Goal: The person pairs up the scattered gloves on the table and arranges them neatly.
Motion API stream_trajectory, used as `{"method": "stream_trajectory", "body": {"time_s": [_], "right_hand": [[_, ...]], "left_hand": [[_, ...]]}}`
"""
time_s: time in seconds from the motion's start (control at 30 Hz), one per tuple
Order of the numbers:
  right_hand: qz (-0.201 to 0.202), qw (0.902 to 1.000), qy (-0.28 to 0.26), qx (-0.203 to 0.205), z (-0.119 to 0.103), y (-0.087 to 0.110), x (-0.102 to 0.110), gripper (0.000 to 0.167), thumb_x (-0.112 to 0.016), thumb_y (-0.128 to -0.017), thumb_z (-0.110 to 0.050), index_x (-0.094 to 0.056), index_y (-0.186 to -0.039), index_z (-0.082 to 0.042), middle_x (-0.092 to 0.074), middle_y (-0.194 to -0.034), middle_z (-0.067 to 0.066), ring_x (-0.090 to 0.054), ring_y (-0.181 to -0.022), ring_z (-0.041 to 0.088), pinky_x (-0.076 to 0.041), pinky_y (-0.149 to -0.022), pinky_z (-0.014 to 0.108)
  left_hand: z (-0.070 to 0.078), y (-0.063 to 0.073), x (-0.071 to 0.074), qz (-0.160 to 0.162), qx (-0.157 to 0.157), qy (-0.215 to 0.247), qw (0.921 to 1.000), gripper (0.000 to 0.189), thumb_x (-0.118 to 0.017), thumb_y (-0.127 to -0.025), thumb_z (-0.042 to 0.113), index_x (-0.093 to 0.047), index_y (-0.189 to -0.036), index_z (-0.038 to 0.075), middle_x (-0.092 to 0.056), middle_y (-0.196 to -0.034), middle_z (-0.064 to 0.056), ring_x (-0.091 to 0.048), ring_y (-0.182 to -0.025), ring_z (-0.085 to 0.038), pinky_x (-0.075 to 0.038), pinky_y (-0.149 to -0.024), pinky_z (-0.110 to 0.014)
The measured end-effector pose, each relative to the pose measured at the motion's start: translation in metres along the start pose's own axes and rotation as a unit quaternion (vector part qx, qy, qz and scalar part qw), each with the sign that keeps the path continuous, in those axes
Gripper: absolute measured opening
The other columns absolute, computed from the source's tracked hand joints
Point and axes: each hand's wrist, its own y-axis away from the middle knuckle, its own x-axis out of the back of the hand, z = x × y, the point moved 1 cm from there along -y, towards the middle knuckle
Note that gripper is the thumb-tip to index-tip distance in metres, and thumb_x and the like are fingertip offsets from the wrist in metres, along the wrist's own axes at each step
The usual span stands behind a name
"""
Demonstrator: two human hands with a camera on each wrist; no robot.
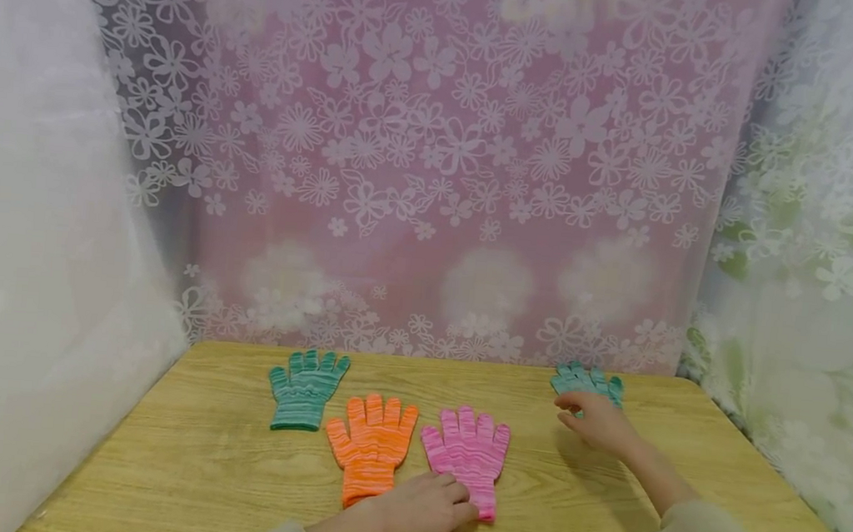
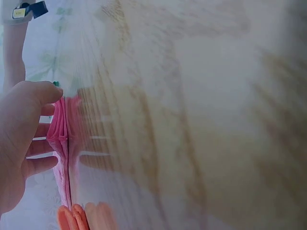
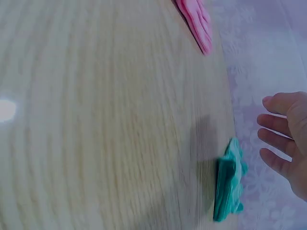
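My left hand [image 1: 418,512] is over the cuff end of a pink striped knit glove [image 1: 466,449]. In the left wrist view its loosely bent fingers are right by the pink glove, and whether they touch it I cannot tell. Beside this lies an orange striped glove [image 1: 371,441], fingers pointing away from me. My right hand [image 1: 598,421] hovers above a teal glove [image 1: 585,379] at the far right and partly covers it. The right wrist view shows a gap between the spread fingers and that teal glove [image 3: 229,184]. Another teal glove [image 1: 305,390] lies at the far left.
All the gloves lie on a wooden table [image 1: 215,466]. A pink flower-patterned curtain [image 1: 441,175] hangs behind its far edge. Pale curtains stand along the left [image 1: 49,186] and right [image 1: 816,288] sides.
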Motion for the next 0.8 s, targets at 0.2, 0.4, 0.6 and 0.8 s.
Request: {"method": "stream_trajectory", "body": {"time_s": [0.2, 0.4, 0.6, 0.8], "right_hand": [[-0.003, 0.9979, -0.013, -0.064, 0.031, 0.007, 0.009, 0.032, -0.058, -0.090, -0.010, -0.057, -0.115, 0.009, -0.058, -0.112, 0.024, -0.054, -0.099, 0.041, -0.046, -0.078, 0.049], [-0.042, 0.9960, 0.036, -0.070, 0.048, 0.012, 0.011, 0.034, -0.062, -0.085, -0.007, -0.057, -0.112, 0.012, -0.058, -0.109, 0.028, -0.054, -0.099, 0.045, -0.045, -0.079, 0.051], [-0.095, 0.9898, 0.053, -0.092, 0.055, 0.015, 0.009, 0.030, -0.060, -0.081, -0.001, -0.060, -0.109, 0.008, -0.060, -0.106, 0.024, -0.055, -0.099, 0.044, -0.045, -0.077, 0.051], [-0.118, 0.9886, 0.061, -0.070, 0.056, 0.012, 0.008, 0.033, -0.057, -0.073, 0.006, -0.063, -0.106, 0.008, -0.062, -0.104, 0.022, -0.055, -0.100, 0.044, -0.044, -0.081, 0.053]], "left_hand": [[-0.001, -0.001, -0.001, -0.009, 0.000, 0.006, 0.9999, 0.031, -0.055, -0.090, 0.039, -0.058, -0.114, 0.020, -0.054, -0.103, 0.009, -0.048, -0.089, -0.002, -0.039, -0.078, -0.017], [-0.001, -0.001, -0.002, -0.005, -0.001, 0.010, 0.9999, 0.027, -0.053, -0.091, 0.038, -0.058, -0.113, 0.022, -0.054, -0.103, 0.009, -0.049, -0.090, -0.002, -0.039, -0.079, -0.017], [-0.002, -0.002, -0.005, -0.006, 0.000, 0.017, 0.9998, 0.029, -0.050, -0.093, 0.042, -0.057, -0.113, 0.022, -0.053, -0.103, 0.010, -0.048, -0.089, -0.002, -0.039, -0.079, -0.017], [-0.002, -0.001, -0.007, 0.002, 0.002, 0.005, 1.0000, 0.030, -0.049, -0.093, 0.044, -0.057, -0.113, 0.023, -0.052, -0.102, 0.010, -0.047, -0.090, -0.002, -0.039, -0.081, -0.019]]}}
